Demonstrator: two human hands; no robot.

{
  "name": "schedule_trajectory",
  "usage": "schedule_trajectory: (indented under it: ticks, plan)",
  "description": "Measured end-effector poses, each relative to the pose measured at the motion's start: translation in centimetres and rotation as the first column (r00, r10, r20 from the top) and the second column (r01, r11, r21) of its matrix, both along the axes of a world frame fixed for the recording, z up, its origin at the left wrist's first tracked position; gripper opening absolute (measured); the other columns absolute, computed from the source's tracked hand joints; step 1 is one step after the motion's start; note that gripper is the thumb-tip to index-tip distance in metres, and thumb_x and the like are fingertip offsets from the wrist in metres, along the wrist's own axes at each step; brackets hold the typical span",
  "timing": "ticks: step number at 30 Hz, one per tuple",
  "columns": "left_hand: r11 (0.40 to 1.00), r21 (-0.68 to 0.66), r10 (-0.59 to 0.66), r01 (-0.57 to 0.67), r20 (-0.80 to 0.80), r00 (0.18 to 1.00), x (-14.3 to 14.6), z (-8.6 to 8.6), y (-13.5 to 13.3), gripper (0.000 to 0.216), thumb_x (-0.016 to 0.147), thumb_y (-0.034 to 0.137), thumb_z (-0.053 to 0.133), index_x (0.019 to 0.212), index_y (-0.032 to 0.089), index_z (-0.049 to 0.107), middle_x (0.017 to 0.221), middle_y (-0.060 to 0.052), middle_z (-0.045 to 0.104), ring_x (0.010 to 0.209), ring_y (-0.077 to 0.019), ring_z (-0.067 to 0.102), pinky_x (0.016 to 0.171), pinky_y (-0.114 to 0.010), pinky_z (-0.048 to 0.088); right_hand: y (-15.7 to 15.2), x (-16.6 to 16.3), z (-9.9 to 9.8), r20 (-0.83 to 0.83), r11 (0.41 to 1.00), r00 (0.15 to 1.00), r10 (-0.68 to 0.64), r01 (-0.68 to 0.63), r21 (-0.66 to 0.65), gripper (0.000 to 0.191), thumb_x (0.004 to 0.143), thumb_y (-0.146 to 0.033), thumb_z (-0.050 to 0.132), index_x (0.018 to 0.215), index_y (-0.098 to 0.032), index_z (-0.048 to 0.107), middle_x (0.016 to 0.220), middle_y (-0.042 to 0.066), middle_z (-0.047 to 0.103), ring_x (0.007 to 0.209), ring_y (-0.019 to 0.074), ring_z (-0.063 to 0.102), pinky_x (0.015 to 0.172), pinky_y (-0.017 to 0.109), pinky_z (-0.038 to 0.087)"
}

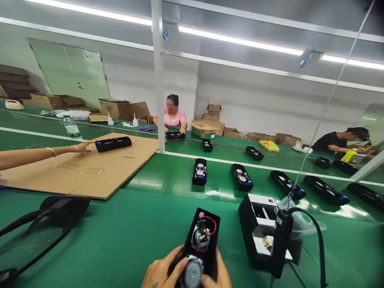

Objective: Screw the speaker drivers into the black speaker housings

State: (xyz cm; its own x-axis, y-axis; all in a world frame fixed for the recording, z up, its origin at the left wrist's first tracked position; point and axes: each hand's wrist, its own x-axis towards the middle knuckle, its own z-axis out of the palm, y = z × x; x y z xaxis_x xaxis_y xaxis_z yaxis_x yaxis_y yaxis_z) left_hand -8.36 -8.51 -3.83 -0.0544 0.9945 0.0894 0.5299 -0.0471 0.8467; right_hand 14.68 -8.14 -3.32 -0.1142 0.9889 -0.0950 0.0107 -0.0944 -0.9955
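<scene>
Left hand (162, 272): wrist low, thumb laid across a round speaker driver (193, 273). Right hand (218, 271): fingers (207, 281) curled against the driver's other side. Both hands closed, clamped on the lower end of an open black speaker housing (204, 232), red wire showing inside, positioned over a green conveyor belt (144, 232). Just right of the hands: boxy black-and-white fixture (258, 224) with black cable (315, 228). Farther off: row of black speaker housings (241, 177); a co-worker's outstretched arm (45, 154) above a cardboard sheet (75, 176).

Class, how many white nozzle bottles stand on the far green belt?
2: one white bottle beside a cardboard carton, one further right; more may be hidden.
</scene>
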Motion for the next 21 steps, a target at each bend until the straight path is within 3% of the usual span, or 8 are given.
schedule_trajectory:
  ticks: [3,5,7,10,13,16,19,21]
  plan:
    - [0.997,-0.063,0.043,-0.034,0.147,0.988,-0.2,1.6,0.1,0.06,0.102,0.074,0.05,0.124,0.031,0.084,0.12,-0.007,0.087,0.12,-0.0326,0.08,0.11,-0.044,0.064,2.5,4.1,3.6,0.291,0.987,0.945,0.149,-0.122,-0.109,0.091,0.058,-0.021,0.059,0.148,-0.019,0.07,0.147,0.01,0.075,0.137,0.0381,0.068,0.115,0.049,0.056]
    - [0.996,-0.054,0.087,-0.077,0.227,0.97,-0.6,2.7,0.9,0.068,0.1,0.078,0.05,0.136,0.028,0.078,0.138,-0.009,0.08,0.134,-0.0335,0.073,0.119,-0.048,0.058,4.3,6.3,6.2,0.52,0.914,0.756,0.397,-0.373,-0.156,0.096,0.056,-0.018,0.05,0.151,-0.019,0.068,0.145,0.007,0.077,0.13,0.0328,0.071,0.108,0.041,0.057]
    - [0.999,-0.036,0.049,-0.041,0.261,0.964,-0.4,3.3,1.7,0.071,0.097,0.079,0.055,0.146,0.029,0.071,0.155,-0.01,0.07,0.145,-0.0341,0.065,0.125,-0.052,0.052,6.4,7.2,8.0,0.562,0.841,0.641,0.523,-0.497,-0.215,0.093,0.053,-0.016,0.052,0.142,-0.021,0.076,0.129,0.004,0.084,0.116,0.0304,0.076,0.095,0.033,0.058]
    - [0.988,-0.063,-0.121,0.139,0.233,0.965,1.0,2.9,2.4,0.068,0.096,0.073,0.06,0.149,0.031,0.069,0.162,-0.008,0.064,0.151,-0.0339,0.059,0.13,-0.052,0.045,9.4,6.7,8.7,0.569,0.712,0.481,0.667,-0.635,-0.299,0.08,0.051,-0.012,0.062,0.126,-0.026,0.085,0.11,0.0,0.088,0.1,0.0284,0.078,0.08,0.027,0.056]
    - [0.953,-0.133,-0.247,0.271,0.177,0.953,2.5,2.2,2.4,0.053,0.101,0.067,0.055,0.134,0.032,0.079,0.149,-0.006,0.074,0.143,-0.032,0.065,0.129,-0.048,0.047,10.9,5.6,8.3,0.597,0.632,0.365,0.715,-0.703,-0.326,0.074,0.052,-0.007,0.068,0.119,-0.029,0.088,0.109,0.0,0.089,0.1,0.0272,0.079,0.083,0.027,0.057]
    - [0.946,-0.184,-0.238,0.267,0.166,0.957,3.1,2.0,2.3,0.052,0.104,0.066,0.05,0.127,0.031,0.081,0.136,-0.004,0.08,0.132,-0.0297,0.07,0.121,-0.043,0.052,10.1,5.7,8.8,0.644,0.663,0.385,0.661,-0.702,-0.26,0.075,0.061,-0.005,0.067,0.13,-0.029,0.084,0.126,0.004,0.086,0.116,0.0286,0.078,0.1,0.032,0.057]
    - [0.95,-0.188,-0.22,0.25,0.168,0.961,3.4,2.6,2.6,0.053,0.104,0.064,0.047,0.122,0.028,0.081,0.128,-0.004,0.083,0.123,-0.0277,0.073,0.115,-0.038,0.055,7.5,7.0,10.1,0.707,0.798,0.531,0.467,-0.598,-0.078,0.068,0.079,-0.007,0.064,0.144,-0.025,0.073,0.153,0.008,0.072,0.145,0.0295,0.062,0.125,0.042,0.043]
    - [0.947,-0.19,-0.229,0.258,0.165,0.959,3.5,3.2,2.9,0.053,0.105,0.063,0.044,0.116,0.027,0.081,0.12,-0.003,0.083,0.116,-0.0269,0.075,0.11,-0.037,0.057,5.3,7.7,10.6,0.704,0.849,0.634,0.321,-0.523,0.083,0.051,0.086,-0.004,0.061,0.129,-0.024,0.077,0.14,0.007,0.076,0.136,0.0261,0.065,0.121,0.043,0.046]
